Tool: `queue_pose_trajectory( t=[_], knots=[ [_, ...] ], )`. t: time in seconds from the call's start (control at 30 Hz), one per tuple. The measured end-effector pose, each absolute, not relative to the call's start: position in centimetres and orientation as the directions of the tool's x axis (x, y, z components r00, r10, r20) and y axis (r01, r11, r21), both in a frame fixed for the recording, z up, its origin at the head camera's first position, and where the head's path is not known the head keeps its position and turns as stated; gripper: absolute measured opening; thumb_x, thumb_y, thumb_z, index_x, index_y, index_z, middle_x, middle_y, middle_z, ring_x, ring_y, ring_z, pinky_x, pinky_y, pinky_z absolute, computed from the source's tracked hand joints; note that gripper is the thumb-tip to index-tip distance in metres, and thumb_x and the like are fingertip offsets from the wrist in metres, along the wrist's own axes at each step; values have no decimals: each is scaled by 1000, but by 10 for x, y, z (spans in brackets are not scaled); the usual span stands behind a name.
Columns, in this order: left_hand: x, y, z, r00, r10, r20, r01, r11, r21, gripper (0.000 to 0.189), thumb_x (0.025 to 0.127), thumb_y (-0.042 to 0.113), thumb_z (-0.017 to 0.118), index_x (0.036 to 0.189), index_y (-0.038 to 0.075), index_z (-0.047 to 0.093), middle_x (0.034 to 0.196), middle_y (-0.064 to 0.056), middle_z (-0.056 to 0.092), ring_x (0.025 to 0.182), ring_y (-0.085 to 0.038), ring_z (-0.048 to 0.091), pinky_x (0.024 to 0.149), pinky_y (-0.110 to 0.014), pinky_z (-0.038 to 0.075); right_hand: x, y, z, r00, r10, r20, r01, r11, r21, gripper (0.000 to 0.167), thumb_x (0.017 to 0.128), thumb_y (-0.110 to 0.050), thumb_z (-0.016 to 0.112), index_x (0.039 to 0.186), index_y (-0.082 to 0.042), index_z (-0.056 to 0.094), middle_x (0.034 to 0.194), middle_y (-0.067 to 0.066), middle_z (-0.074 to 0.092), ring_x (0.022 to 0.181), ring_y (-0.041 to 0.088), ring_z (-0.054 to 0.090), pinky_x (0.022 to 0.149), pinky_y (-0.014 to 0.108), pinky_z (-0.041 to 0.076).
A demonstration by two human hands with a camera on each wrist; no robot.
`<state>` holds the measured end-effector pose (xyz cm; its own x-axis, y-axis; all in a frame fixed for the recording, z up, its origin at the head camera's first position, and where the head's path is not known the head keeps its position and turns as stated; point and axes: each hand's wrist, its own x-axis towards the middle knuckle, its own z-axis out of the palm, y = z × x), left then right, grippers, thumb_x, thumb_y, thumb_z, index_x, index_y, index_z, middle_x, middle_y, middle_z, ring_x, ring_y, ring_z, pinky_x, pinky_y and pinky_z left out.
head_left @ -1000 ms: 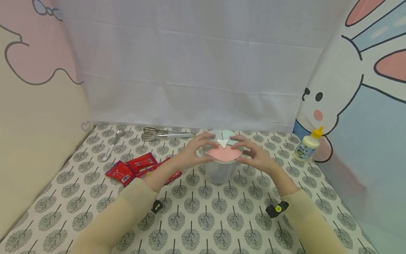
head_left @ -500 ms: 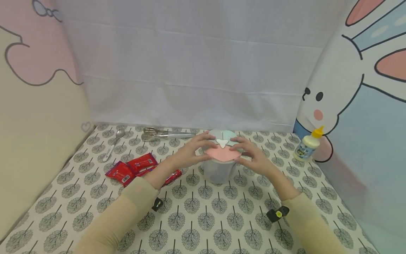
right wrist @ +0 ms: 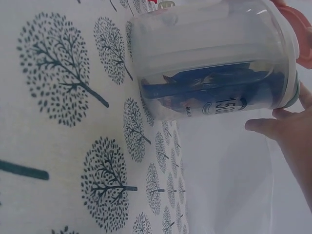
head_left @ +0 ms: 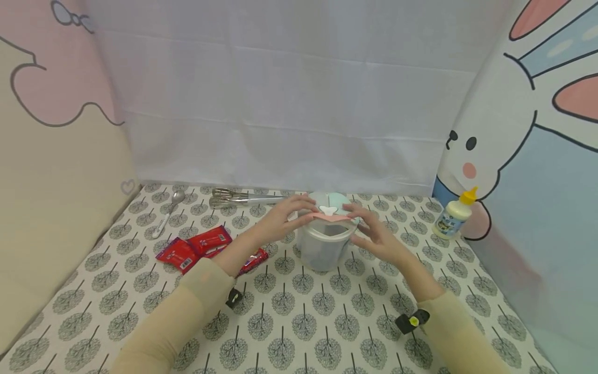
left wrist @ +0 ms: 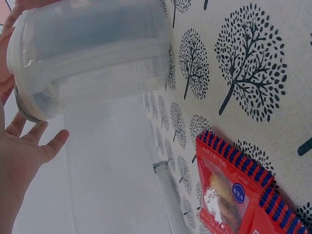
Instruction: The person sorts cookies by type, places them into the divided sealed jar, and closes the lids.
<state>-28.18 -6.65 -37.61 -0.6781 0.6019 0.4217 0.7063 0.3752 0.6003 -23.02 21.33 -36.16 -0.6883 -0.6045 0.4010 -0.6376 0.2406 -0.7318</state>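
A clear plastic canister (head_left: 322,249) stands upright on the table, with dark blue contents visible in the right wrist view. Its round lid has grey and mint sections, a white clip piece (head_left: 328,210) and a pink flap (head_left: 330,217), which is tilted up to show an opening. My left hand (head_left: 282,218) holds the lid's left side, fingertips on top and thumb at the flap's edge. At the lid's right side, my right hand (head_left: 380,239) has its fingers curved over the rim, its thumb lower beside the canister wall (right wrist: 214,39).
Several red snack packets (head_left: 210,240) lie left of the canister, partly behind the left forearm. Farther back are metal tongs (head_left: 247,200) and a spoon (head_left: 168,213). A yellow-capped glue bottle (head_left: 452,218) stands at the right. A white cloth (head_left: 280,104) hangs behind the table.
The pink flap lay flat on the lid and is now raised at its near edge, uncovering an opening. The right thumb has come away from the flap slightly.
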Motion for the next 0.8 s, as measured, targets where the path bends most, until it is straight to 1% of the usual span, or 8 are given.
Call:
queue_pose_trajectory(
  t=[0.17, 0.27, 0.33, 0.37, 0.5, 0.57, 0.7, 0.8],
  knots=[
    [-282, -65, -374, -707, 571, 418, 684, 399, 611, 34, 96, 37, 50, 123, 18, 60, 137, -4, 52, 138, -30, 32, 110, -60, 23, -229, 219, -366, -664, -610, 433, -654, 192, -732, 55, 83, 15, 56, 131, 0, 33, 150, 29, 18, 142, 39, 12, 106, 69, 20],
    [-282, -65, -374, -726, 552, 410, 666, 417, 618, 36, 96, 37, 52, 126, 17, 58, 142, -6, 47, 137, -30, 33, 108, -61, 25, -227, 218, -364, -703, -583, 408, -631, 248, -735, 59, 85, 10, 58, 137, -2, 34, 151, 26, 21, 143, 34, 15, 107, 66, 22],
    [-282, -65, -375, -736, 544, 403, 656, 426, 623, 39, 94, 36, 56, 127, 17, 57, 144, -7, 44, 136, -31, 34, 107, -62, 27, -227, 217, -363, -729, -564, 388, -615, 292, -732, 63, 85, 7, 59, 141, -3, 33, 151, 22, 24, 143, 24, 19, 108, 64, 24],
    [-282, -65, -375, -737, 543, 402, 654, 425, 626, 40, 92, 36, 59, 127, 17, 57, 145, -8, 43, 136, -30, 35, 106, -62, 28, -227, 217, -362, -741, -554, 378, -606, 311, -733, 65, 85, 6, 60, 142, -3, 32, 151, 21, 25, 142, 24, 20, 108, 63, 25],
    [-284, -67, -378, -731, 554, 399, 659, 420, 624, 49, 85, 37, 68, 130, 20, 55, 144, -8, 43, 134, -29, 37, 105, -62, 30, -228, 212, -360, -769, -521, 371, -590, 353, -726, 71, 81, 5, 66, 143, -3, 31, 149, 19, 30, 140, 30, 25, 106, 60, 30],
    [-283, -71, -380, -730, 568, 380, 656, 427, 622, 57, 83, 40, 70, 134, 23, 51, 146, -5, 42, 137, -29, 32, 106, -63, 28, -228, 210, -359, -785, -501, 365, -576, 371, -728, 74, 79, 5, 68, 143, -3, 31, 147, 20, 31, 137, 41, 26, 105, 61, 32],
    [-278, -89, -380, -758, 590, 278, 606, 478, 636, 75, 78, 44, 74, 143, 36, 36, 153, 4, 29, 143, -26, 18, 107, -64, 22, -228, 207, -361, -793, -490, 363, -572, 393, -720, 81, 76, 4, 72, 144, -4, 29, 146, 21, 31, 134, 41, 30, 102, 59, 37],
    [-277, -110, -382, -768, 606, 206, 580, 521, 626, 85, 76, 44, 76, 146, 40, 28, 155, 5, 22, 144, -25, 15, 110, -61, 22, -229, 205, -362, -789, -492, 369, -581, 400, -709, 83, 75, 3, 74, 144, -4, 28, 145, 20, 32, 132, 40, 32, 99, 57, 41]
  ],
)
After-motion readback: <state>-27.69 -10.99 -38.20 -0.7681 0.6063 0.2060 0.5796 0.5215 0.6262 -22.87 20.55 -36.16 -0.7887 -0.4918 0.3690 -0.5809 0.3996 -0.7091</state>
